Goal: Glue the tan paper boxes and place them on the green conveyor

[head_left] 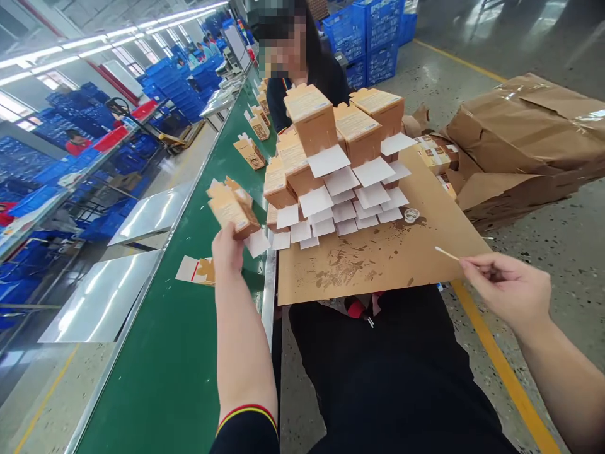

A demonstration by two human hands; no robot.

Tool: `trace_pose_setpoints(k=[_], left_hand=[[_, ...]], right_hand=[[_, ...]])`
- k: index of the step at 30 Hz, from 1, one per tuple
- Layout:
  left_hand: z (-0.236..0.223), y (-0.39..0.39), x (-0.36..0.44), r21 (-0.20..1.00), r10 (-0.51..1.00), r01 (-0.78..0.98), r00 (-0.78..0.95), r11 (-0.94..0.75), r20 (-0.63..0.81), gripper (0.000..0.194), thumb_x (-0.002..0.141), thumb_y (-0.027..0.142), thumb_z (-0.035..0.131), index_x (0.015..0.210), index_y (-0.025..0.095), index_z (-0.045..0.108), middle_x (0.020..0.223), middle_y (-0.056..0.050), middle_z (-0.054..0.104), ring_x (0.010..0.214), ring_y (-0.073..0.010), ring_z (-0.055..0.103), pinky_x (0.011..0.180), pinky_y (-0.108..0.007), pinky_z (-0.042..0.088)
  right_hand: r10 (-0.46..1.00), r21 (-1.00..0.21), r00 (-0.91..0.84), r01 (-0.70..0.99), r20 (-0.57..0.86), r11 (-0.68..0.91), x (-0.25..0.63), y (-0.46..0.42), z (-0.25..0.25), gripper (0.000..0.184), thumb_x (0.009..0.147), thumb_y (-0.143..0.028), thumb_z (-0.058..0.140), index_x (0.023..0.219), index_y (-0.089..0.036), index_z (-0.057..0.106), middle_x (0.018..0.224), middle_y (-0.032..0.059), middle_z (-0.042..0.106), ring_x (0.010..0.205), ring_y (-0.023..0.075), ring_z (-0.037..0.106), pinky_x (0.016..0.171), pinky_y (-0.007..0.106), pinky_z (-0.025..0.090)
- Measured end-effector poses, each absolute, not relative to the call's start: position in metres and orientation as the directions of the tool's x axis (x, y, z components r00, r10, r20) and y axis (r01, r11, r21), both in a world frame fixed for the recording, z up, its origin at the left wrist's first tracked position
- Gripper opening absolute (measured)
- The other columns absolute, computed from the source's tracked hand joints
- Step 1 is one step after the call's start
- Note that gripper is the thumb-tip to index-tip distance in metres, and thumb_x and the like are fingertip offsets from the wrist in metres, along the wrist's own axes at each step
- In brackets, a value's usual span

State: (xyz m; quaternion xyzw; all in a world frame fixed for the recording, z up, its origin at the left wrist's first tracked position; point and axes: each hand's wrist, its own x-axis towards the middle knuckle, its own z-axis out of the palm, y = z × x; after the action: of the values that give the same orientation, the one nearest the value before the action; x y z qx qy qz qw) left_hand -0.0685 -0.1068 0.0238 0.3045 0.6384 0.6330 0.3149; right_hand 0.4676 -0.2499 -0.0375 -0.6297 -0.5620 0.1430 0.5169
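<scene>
My left hand (229,252) is closed on a small brown carton (230,211) with an open white flap, held over the green conveyor belt (155,378). Right beside that carton, another brown box partly shows behind it. Between the thumb and fingers of my right hand (513,287) is a cotton swab (445,253), its tip pointing left. A stack of similar cartons (312,126) stands on a cardboard sheet (302,277), with white flaps sticking out towards me. Near the stack's right side lies a small clear cup (411,215).
Further cartons (249,151) stand along the belt, and one (202,270) lies left of my forearm. A person (321,63) sits behind the stack. Large brown paper-wrapped packages (529,132) lie on the right. Blue crates (366,38) stand at the back.
</scene>
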Motion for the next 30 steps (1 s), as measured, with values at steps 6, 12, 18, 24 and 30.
trace_pose_setpoints(k=[6,12,18,24,30], left_hand=[[0.005,-0.206,-0.018,0.971,0.888,-0.156,-0.451,-0.182,0.094,0.074,0.072,0.041,0.098,0.142,0.034,0.074,0.159,-0.008,0.071,0.15,-0.0359,0.067,0.115,-0.046,0.064],[-0.059,-0.242,0.053,0.986,0.937,-0.165,-0.349,-0.033,-0.027,0.095,0.067,0.053,0.11,0.15,0.036,0.068,0.163,-0.014,0.069,0.155,-0.04,0.065,0.123,-0.056,0.06],[-0.092,-0.233,0.074,0.991,0.921,-0.135,-0.388,-0.015,-0.039,0.088,0.06,0.06,0.112,0.131,0.027,0.07,0.134,-0.014,0.081,0.128,-0.0323,0.081,0.114,-0.047,0.065],[-0.094,-0.235,0.081,0.992,0.916,-0.124,-0.396,0.011,-0.06,0.093,0.059,0.06,0.113,0.132,0.027,0.066,0.127,-0.013,0.082,0.116,-0.03,0.084,0.109,-0.046,0.067],[-0.078,-0.244,0.084,0.993,0.926,-0.116,-0.373,0.024,-0.066,0.083,0.069,0.055,0.11,0.133,0.026,0.065,0.135,-0.014,0.08,0.125,-0.0307,0.082,0.114,-0.047,0.065]], right_hand=[[0.911,-0.592,0.13,0.793,0.391,0.141,0.472,-0.185,-0.002,0.012,0.085,-0.025,0.071,0.081,-0.02,0.081,0.063,0.0002,0.068,0.059,0.0157,0.061,0.066,0.029,0.049],[0.967,-0.484,-0.069,0.856,0.245,0.183,0.467,-0.123,-0.001,0.023,0.088,-0.008,0.076,0.068,-0.017,0.07,0.062,-0.0014,0.067,0.056,0.0095,0.047,0.064,0.026,0.031],[0.976,-0.466,-0.09,0.867,0.2,0.175,0.461,-0.095,-0.019,0.039,0.088,-0.001,0.078,0.058,-0.019,0.059,0.054,-0.0066,0.056,0.051,0.0058,0.036,0.062,0.026,0.022],[0.971,-0.474,-0.062,0.865,0.23,0.168,0.463,-0.115,-0.011,0.031,0.091,-0.004,0.077,0.066,-0.018,0.066,0.061,-0.0018,0.064,0.058,0.0104,0.048,0.065,0.027,0.03],[0.914,-0.693,-0.208,0.6,0.348,0.4,0.39,-0.211,-0.037,0.015,0.1,-0.017,0.069,0.088,-0.022,0.077,0.078,0.002,0.076,0.066,0.0155,0.065,0.066,0.028,0.048]])
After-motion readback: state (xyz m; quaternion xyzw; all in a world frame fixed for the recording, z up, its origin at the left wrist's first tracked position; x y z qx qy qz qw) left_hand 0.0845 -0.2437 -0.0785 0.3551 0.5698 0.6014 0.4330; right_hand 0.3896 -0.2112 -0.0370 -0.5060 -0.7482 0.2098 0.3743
